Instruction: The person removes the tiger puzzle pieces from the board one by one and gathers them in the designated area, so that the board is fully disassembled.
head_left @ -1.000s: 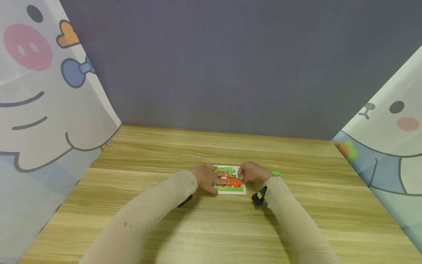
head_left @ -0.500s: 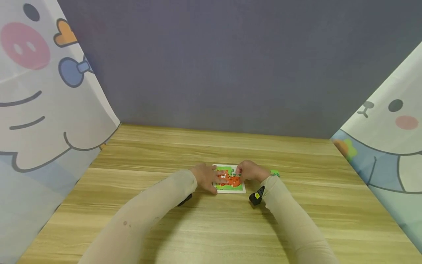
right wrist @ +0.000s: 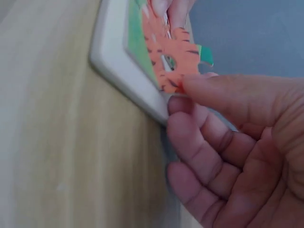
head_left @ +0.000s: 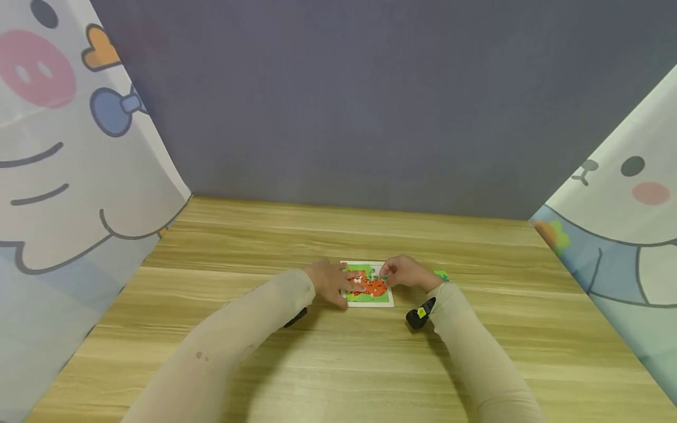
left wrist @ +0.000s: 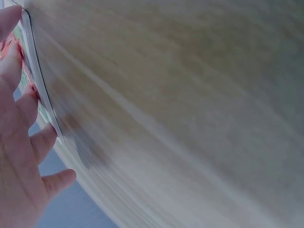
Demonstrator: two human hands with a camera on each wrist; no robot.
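Note:
A tiger jigsaw puzzle in a white-rimmed tray [head_left: 365,305] lies on the table, orange and black on green. My left hand [head_left: 329,284] rests on its left part with fingers spread; in the left wrist view its fingertips meet the edge of the tray [left wrist: 43,92]. Over the upper right of the tray, my right hand [head_left: 407,273] pinches an orange, black-striped puzzle piece [right wrist: 178,51] with a green tab between thumb and fingers. The right wrist view shows that piece tilted above the tray's corner. Its far side is hidden.
To the right of the tray, partly behind the right wrist, lies a green puzzle piece [head_left: 441,275]. A grey panel [head_left: 338,106] rises at the back of the wooden table [head_left: 338,364]. Cartoon-printed cloths [head_left: 69,153] hang at both sides.
My right hand has shifted slightly right and turned at the wrist, still pinching the piece. My left hand stays on the puzzle. The head view has tilted a little.

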